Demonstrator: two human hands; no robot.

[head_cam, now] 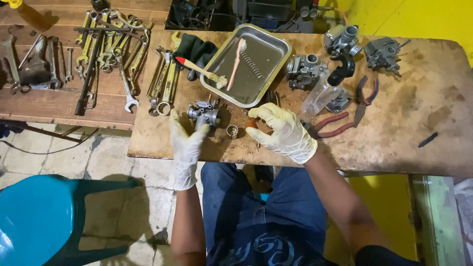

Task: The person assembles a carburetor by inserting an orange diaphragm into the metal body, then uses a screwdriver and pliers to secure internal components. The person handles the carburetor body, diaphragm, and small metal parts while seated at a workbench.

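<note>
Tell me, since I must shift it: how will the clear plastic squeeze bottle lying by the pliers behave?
The clear plastic squeeze bottle lies on its side, so it may roll. It looks nearly empty, probably light. Its thin walls likely flex under grip.

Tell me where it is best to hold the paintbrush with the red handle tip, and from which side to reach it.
Probably grip the paintbrush by its bare wooden handle near the red end, coming from the left. The bristle end rests against the metal tray rim, while the handle lies free over the dark cloth.
</note>
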